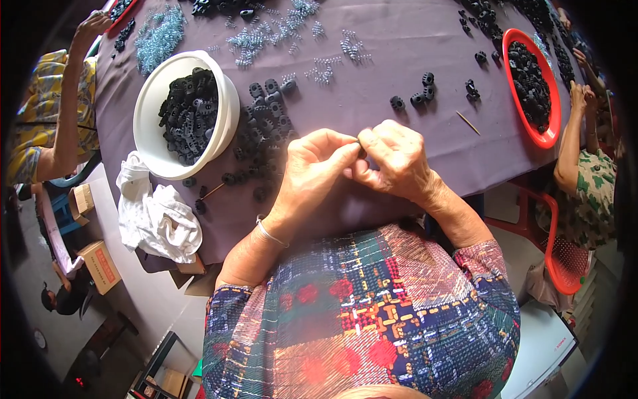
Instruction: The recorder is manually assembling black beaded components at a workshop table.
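Both my hands meet over the near part of the table, fingertips pinched together. My left hand [312, 169] and my right hand [393, 158] close on one small black plastic part [361, 150], mostly hidden by the fingers. Left of my left hand lies a pile of black ridged plastic parts [266, 123]. Beyond my right hand sit a few loose black parts [417, 99]. A thin wooden stick [468, 123] lies farther right, near another black piece [472, 91].
A white bowl [229, 100] of black parts stands left, beside a crumpled white cloth [159, 216]. Metal springs [272, 33] are scattered at the back. At right is a red basin [555, 126] of black parts. Other people sit at both sides; a red chair [565, 279] is at lower right.
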Tool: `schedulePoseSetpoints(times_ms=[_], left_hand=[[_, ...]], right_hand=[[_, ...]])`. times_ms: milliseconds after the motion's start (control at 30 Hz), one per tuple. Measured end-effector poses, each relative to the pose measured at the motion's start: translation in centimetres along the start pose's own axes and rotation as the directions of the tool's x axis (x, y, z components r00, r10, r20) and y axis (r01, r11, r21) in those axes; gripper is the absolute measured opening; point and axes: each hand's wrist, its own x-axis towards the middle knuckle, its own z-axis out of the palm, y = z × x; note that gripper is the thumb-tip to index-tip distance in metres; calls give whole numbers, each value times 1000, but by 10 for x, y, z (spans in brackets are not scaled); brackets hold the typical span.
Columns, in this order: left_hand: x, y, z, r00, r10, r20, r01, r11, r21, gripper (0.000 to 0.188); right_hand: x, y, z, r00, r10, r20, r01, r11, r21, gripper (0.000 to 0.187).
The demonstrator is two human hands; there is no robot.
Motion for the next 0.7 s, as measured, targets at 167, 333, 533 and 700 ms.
schedulePoseSetpoints(times_ms=[167, 333, 533, 700], left_hand=[[-2, 8, 3, 998, -60, -2, 60, 998, 2, 16], [-1, 7, 2, 999, -45, 14, 46, 994, -100, 19], [-3, 9, 5, 999, -17, 50, 21, 997, -73, 18], [-3, -1, 11, 1000, 18, 12, -17, 999, -43, 16]], right_hand=[[-1, 2, -1, 1000, -5, -16, 6, 998, 68, 31], [0, 4, -1, 995, 4, -99, -2, 1000, 25, 28], [-3, 3, -3, 994, -23, -105, 21, 999, -24, 29], [0, 2, -6, 998, 20, -55, -18, 999, 30, 31]])
